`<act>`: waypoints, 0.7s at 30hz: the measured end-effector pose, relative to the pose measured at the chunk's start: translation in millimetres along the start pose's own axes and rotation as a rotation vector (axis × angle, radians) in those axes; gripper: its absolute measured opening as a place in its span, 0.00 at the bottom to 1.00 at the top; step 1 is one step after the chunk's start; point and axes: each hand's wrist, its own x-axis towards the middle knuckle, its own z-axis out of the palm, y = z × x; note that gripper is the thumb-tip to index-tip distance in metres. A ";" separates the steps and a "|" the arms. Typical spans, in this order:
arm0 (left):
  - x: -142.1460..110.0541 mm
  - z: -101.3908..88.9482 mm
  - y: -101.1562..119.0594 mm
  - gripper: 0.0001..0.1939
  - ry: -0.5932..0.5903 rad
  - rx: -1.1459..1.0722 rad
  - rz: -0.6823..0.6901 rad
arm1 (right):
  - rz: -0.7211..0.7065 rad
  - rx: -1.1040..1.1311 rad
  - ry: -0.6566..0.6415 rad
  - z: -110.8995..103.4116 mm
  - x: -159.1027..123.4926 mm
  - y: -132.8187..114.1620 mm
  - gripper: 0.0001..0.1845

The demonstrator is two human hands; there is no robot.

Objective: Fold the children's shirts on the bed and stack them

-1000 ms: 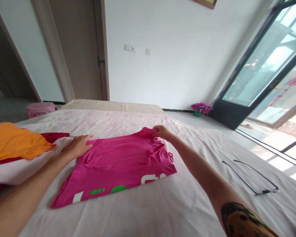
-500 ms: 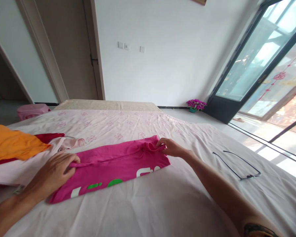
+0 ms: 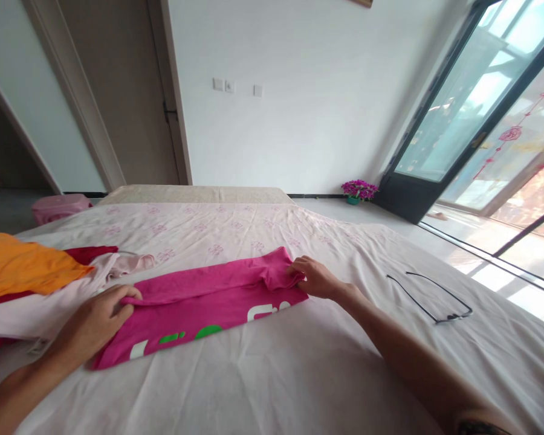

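A magenta T-shirt [image 3: 194,308] with white and green printing lies folded into a long strip on the bed's pale floral sheet [image 3: 236,386]. My left hand [image 3: 102,314] pinches the edge of its upper layer at the left end. At the right end, my right hand [image 3: 315,276] is closed on the cloth's upper corner. Between the hands, the upper layer forms a flap lying over part of the print. The fingertips of my right hand are partly hidden by the fabric.
Left of the shirt lie an orange garment [image 3: 27,269] and a pale pink garment [image 3: 31,314], with red cloth among them. Eyeglasses [image 3: 453,317] rest on the sheet at the right. Beyond the bed are a pink stool [image 3: 61,208] and a potted purple flower [image 3: 359,190].
Both hands have drawn the upper layer slightly toward me, and the flap lies smoother and wider. The bunched cloth by my right hand has flattened. The camera view has shifted a little.
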 end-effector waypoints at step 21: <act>-13.1 -8.4 6.7 0.07 0.019 0.137 0.325 | 0.323 0.293 -0.286 -37.0 6.2 -12.6 0.20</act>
